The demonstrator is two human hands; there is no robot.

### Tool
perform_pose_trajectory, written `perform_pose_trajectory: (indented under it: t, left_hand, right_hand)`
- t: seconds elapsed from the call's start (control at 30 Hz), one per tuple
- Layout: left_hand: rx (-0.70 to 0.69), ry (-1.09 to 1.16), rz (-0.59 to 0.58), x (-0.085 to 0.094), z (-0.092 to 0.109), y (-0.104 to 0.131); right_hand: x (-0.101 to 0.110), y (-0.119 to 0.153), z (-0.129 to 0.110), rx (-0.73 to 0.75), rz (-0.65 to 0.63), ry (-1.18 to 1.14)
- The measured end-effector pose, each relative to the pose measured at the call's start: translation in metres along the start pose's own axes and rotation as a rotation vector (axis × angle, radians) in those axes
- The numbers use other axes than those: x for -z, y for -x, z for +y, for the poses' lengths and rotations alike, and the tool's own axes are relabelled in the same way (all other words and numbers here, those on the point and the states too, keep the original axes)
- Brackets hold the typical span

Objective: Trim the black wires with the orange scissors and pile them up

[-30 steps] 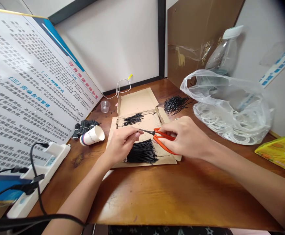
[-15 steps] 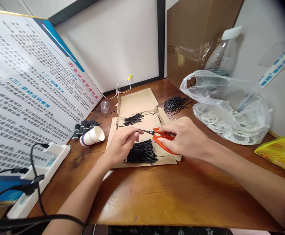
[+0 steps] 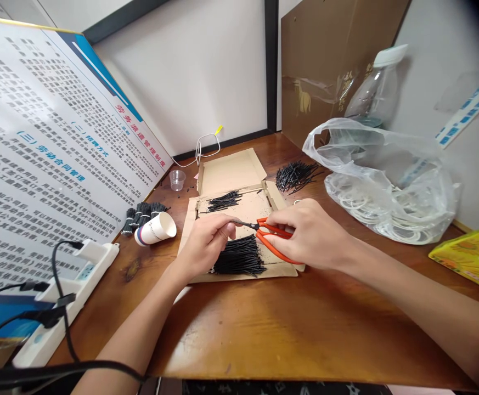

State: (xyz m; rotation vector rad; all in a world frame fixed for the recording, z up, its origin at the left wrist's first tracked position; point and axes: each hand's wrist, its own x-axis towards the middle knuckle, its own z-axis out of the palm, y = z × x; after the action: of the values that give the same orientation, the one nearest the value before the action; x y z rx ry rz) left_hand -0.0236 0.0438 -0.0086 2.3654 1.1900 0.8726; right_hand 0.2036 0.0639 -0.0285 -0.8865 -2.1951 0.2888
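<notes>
My right hand [image 3: 311,233] is wrapped round the orange handles of a pair of scissors [image 3: 278,249], whose dark blades point left. The blade tips reach the fingertips of my left hand [image 3: 206,241], which is pinched; whatever is between those fingers is too small to make out. Beneath the hands lies an opened cardboard box [image 3: 278,269]. A large pile of black strips [image 3: 241,257] rests on its near part, and a smaller bunch of black strips [image 3: 224,201] lies farther back on the cardboard.
Another black pile [image 3: 296,176] lies right of the box. Left are a tipped paper cup [image 3: 157,229], tied black bundles [image 3: 142,215], a clear cup [image 3: 177,180] and a power strip [image 3: 70,302]. A plastic bag [image 3: 387,203] with white cords and a yellow packet [image 3: 473,258] sit right.
The scissor handles have shifted very slightly left and look a little more spread. My left hand stays in nearly the same place.
</notes>
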Motion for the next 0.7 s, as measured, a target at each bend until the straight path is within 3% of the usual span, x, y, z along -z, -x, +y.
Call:
perform_pose_trajectory:
  t: [0.7]
  left_hand:
    - [0.037, 0.086, -0.014, -0.0011, 0.0005, 0.0]
  right_hand:
    - [-0.001, 0.0006, 0.0006, 0.002, 0.016, 0.007]
